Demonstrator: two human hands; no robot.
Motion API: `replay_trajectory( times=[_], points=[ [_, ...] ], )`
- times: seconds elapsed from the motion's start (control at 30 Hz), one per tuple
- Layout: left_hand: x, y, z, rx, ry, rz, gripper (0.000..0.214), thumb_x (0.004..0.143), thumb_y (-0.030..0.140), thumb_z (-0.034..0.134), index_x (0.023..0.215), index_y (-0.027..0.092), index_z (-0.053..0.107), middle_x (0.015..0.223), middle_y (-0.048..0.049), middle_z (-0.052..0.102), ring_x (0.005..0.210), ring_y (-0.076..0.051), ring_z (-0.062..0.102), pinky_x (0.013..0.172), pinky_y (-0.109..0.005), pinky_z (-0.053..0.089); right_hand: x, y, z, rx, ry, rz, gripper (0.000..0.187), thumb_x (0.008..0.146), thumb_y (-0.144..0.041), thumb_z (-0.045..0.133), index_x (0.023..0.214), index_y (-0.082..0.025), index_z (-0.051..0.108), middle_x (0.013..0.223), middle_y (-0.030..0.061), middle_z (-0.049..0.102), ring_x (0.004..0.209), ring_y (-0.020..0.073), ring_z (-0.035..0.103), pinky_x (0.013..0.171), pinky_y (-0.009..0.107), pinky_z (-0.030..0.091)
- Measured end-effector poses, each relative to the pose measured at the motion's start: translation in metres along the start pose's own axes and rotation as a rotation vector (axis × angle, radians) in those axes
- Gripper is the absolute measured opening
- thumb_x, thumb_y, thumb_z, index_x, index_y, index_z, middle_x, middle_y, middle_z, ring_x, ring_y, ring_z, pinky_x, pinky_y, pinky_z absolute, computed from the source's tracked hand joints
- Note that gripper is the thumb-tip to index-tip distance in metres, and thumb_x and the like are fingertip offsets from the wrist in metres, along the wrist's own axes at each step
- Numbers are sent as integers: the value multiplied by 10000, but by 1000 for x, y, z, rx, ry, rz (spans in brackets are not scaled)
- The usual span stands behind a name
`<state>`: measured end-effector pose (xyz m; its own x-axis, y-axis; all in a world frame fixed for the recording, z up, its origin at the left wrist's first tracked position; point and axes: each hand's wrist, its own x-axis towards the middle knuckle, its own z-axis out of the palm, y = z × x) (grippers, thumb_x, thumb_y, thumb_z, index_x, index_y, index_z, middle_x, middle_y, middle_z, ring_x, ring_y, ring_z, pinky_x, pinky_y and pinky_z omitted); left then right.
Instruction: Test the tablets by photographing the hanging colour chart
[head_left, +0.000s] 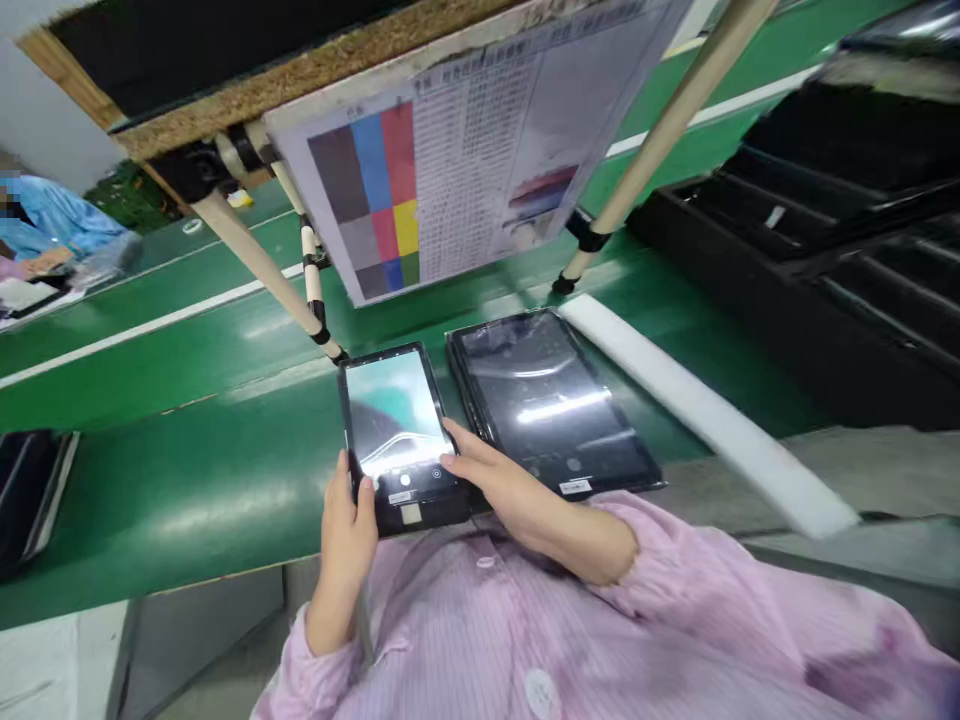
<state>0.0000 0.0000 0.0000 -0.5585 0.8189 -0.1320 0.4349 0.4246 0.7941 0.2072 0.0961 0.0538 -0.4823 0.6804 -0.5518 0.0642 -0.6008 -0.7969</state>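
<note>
A black-framed tablet (397,410) with its screen lit is held between my two hands, over the near edge of the green bench. My left hand (349,520) grips its lower left side, thumb along the edge. My right hand (491,475) holds the lower right side, its thumb over the screen's corner. Small round icons and a pale label show along the tablet's bottom. Just to the right lie dark tablets (540,390) in a stack, the top one glossy with its screen off and a white label at its lower edge.
A white foam strip (705,410) lies slanting right of the stack. Black trays (810,250) fill the right side. A colour chart sheet (465,160) hangs from a pipe stand (262,265) ahead. Dark devices (34,495) sit far left. A person in blue (64,225) works across the bench.
</note>
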Motion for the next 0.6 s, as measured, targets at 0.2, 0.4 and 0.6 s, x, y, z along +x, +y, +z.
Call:
replay_trajectory(
  times=[0.2, 0.4, 0.6],
  points=[
    [-3, 12, -7, -333, -10, -99, 633, 900, 424, 636, 1470, 199, 475, 1539, -154, 506, 1447, -280, 448, 1220, -462, 301, -7, -3, 13, -59, 98, -31, 873, 823, -550, 654, 1581, -219, 373, 1675, 59, 256, 1563, 249, 218, 1299, 445, 118],
    [17, 31, -29, -807, 14, -299, 506, 758, 469, 764, 1173, 202, 655, 1158, -88, 737, 922, -175, 715, 730, -257, 547, 8, -9, 12, 113, 214, -133, 832, 828, -549, 642, 1563, -249, 393, 1595, 95, 412, 1471, 270, 418, 1225, 460, 346],
    [34, 41, -19, -650, -33, -265, 413, 759, 526, 751, 916, 146, 712, 918, -96, 741, 844, -232, 696, 735, -335, 552, 34, 1, 30, 37, 271, -258, 896, 835, -455, 663, 1594, -130, 315, 1643, 140, 309, 1538, 279, 296, 1285, 474, 196]
  ],
)
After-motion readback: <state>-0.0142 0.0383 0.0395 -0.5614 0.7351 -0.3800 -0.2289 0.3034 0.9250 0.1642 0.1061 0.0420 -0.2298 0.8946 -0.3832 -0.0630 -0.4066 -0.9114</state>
